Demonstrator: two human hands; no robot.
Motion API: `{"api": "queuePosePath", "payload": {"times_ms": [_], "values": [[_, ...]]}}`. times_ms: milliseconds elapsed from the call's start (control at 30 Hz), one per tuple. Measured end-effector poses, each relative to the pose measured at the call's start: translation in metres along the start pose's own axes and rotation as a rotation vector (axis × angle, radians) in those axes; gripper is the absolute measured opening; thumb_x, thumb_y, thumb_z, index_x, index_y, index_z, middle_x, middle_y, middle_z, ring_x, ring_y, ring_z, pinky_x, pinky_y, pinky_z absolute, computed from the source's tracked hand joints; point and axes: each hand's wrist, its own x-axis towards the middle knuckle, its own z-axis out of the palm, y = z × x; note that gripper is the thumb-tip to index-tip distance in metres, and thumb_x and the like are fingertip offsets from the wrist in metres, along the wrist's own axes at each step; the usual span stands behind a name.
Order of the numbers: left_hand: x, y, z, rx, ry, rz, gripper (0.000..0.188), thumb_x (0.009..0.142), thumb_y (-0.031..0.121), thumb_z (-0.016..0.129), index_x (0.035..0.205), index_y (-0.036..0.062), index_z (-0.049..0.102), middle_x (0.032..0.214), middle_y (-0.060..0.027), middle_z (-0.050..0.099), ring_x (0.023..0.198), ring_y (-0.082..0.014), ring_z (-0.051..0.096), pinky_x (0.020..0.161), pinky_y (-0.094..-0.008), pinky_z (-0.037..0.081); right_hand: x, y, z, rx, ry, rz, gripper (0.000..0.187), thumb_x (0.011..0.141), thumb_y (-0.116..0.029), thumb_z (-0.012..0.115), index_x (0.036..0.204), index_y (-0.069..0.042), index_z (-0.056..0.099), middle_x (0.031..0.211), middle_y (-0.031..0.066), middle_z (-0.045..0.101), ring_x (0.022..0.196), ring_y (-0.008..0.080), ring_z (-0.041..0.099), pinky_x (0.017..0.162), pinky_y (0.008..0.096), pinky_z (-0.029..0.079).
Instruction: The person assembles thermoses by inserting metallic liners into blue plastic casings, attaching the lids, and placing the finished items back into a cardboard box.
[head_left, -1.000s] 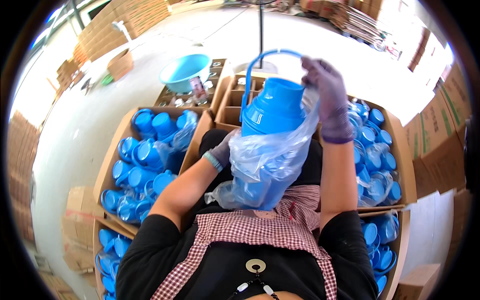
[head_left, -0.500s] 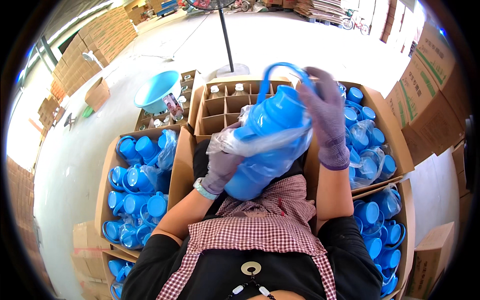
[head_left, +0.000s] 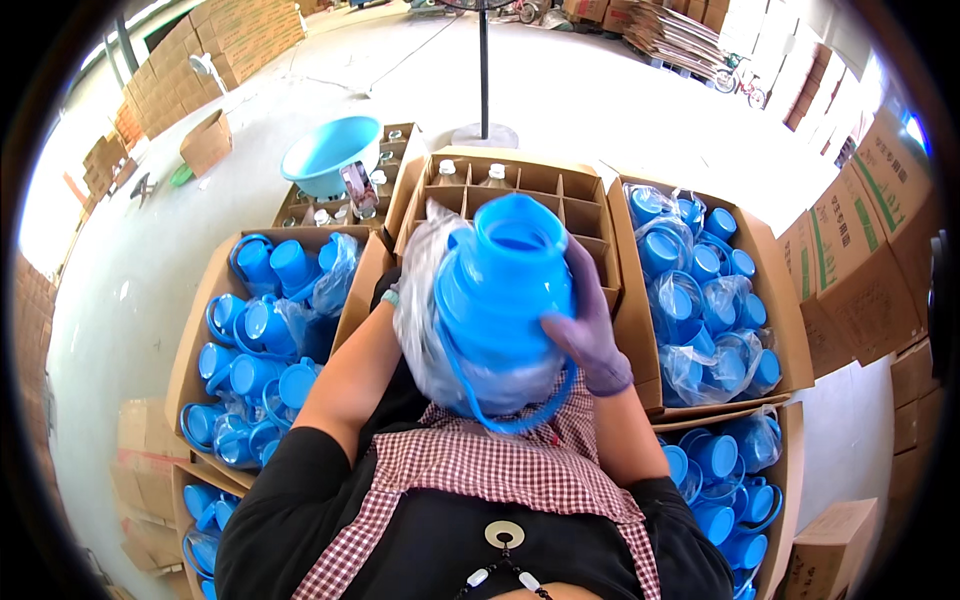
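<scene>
A blue plastic thermos jug [head_left: 505, 290] is held upright in front of my apron, its open mouth and pouring lip turned up. Its loop handle [head_left: 515, 422] hangs down on the side near me. A crumpled clear plastic bag [head_left: 425, 320] covers the jug's left side and lower part. My right hand [head_left: 592, 325], in a grey-purple glove, grips the jug's right side with the thumb across its front. Of my left hand, only the watch-banded wrist [head_left: 390, 297] shows beside the bag; its fingers are hidden behind the bag and jug.
Before me stands a divided carton [head_left: 555, 205] with clear-necked bottles in some cells. Cartons of blue jugs flank me on the left [head_left: 265, 375] and right [head_left: 700, 300]. Beyond are a light-blue basin [head_left: 330, 155], a propped phone [head_left: 358, 187] and a pole stand [head_left: 485, 90].
The jug has turned so its mouth faces up toward me. Its handle swung from the top to the near side. My right hand went from the handle down to the jug's side.
</scene>
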Motion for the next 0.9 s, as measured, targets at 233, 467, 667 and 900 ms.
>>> {"api": "queuePosePath", "payload": {"times_ms": [233,467,667,900], "values": [[-0.018,-0.099,0.0,-0.879,0.175,-0.414,0.041,0.105,0.028,0.06,0.139,0.0072,0.058,0.133,-0.0072,0.065,0.126,-0.0175,0.059,0.109,-0.037,0.048,0.056,0.086,-0.025,-0.133,0.196,0.328,0.069,0.101,-0.05,0.064,0.15,-0.005,0.049,0.141,0.02,0.059,0.132,0.031,0.056,0.112,0.0421,0.044],[-0.045,0.009,-0.023,-0.264,0.67,0.295,0.057,0.092,0.0,0.05,0.149,0.001,0.048,0.146,-0.0129,0.057,0.138,-0.0258,0.052,0.119,-0.0362,0.039,0.069,0.121,-0.035,-0.383,0.175,0.383,0.067,0.105,-0.051,0.056,0.147,-0.001,0.049,0.135,0.0284,0.061,0.128,0.0362,0.06,0.107,0.0429,0.048],[0.054,-0.017,-0.032,-0.223,0.115,0.06,0.065,0.108,0.039,0.05,0.156,-0.0037,0.039,0.153,-0.016,0.051,0.142,-0.0248,0.048,0.121,-0.039,0.035,0.076,0.091,-0.011,-0.515,0.04,0.246,0.078,0.099,-0.045,0.064,0.153,0.005,0.039,0.146,0.0292,0.051,0.136,0.042,0.053,0.114,0.0475,0.042],[0.084,-0.055,-0.039,-0.088,0.064,0.15,0.074,0.108,0.054,0.043,0.155,-0.0025,0.04,0.151,-0.0155,0.054,0.14,-0.0273,0.05,0.12,-0.0402,0.037,0.092,0.094,-0.034,-0.83,-0.299,-0.081,0.092,0.09,-0.056,0.072,0.157,-0.003,0.04,0.158,0.029,0.041,0.149,0.0492,0.037,0.122,0.0638,0.024]]}}
